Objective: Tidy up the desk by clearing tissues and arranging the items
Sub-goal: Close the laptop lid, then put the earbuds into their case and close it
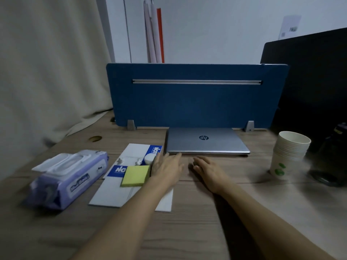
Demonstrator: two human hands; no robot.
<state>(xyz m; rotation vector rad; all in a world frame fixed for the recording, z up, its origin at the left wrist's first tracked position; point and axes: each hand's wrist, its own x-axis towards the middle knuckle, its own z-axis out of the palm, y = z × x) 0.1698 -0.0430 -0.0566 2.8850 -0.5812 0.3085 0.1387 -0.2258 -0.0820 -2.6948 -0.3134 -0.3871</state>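
Observation:
A closed silver laptop (206,140) lies against the blue divider. Just in front of its near edge, my left hand (166,167) and my right hand (208,170) rest flat on the wooden desk (187,231), fingers spread, holding nothing. Left of my left hand, a yellow sticky-note pad (135,175) sits on white-and-blue paper sheets (116,194). Two white earbuds (129,161) and a small white round case (149,158) lie on the same paper. A purple wet-wipes pack (69,177) with its white lid raised lies at the far left.
A stack of paper cups (289,152) stands at the right. Dark objects (330,162) and a black screen (309,76) fill the right side. The blue divider (195,102) walls off the desk's back. A curtain (47,72) hangs on the left.

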